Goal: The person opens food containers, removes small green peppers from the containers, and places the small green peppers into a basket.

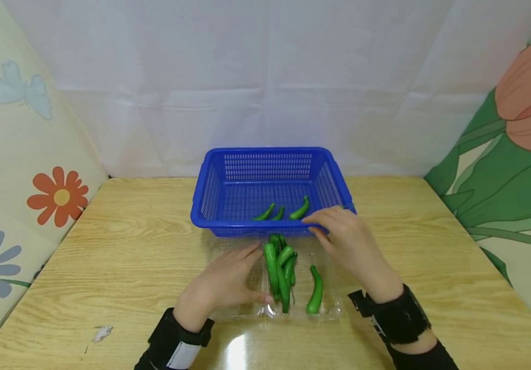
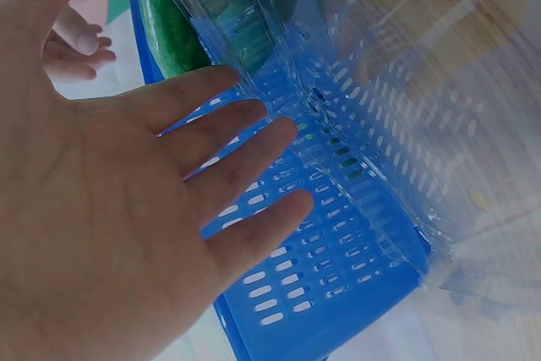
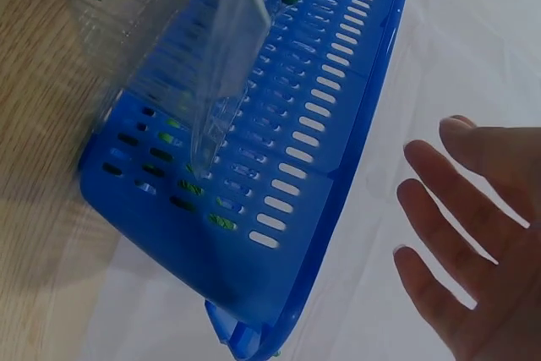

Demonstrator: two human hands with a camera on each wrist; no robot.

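The green peppers were in two places: a loose pile (image 1: pixel 271 270) and a lone curved pepper (image 1: pixel 315 292) lay in the clear plastic tray (image 1: pixel 332 312), while three more peppers (image 1: pixel 300 210) showed inside the blue basket (image 1: pixel 265 224) behind it. The left hand (image 1: pixel 228 280) was spread just beside the pile, its fingers straight and apart, gripping nothing. The right hand (image 1: pixel 346 234) hung at the basket's near rim, its fingers loosely extended with gaps between them and nothing in their grasp. A thin green bit (image 1: pixel 348 206) showed beyond that hand, too small and blurred to identify.

The peppers looked light and fairly firm, with a glossy skin that would probably slip under a careless pinch. A gentle hold across the middle of the body seemed best; a hard squeeze might bruise the flesh, and a tug at the narrow end might snap it. The lone pepper, lying apart, offered the easiest grip, whereas those in the pile overlapped. The tray looked thin and flexible, likely to bend or slide if pushed.
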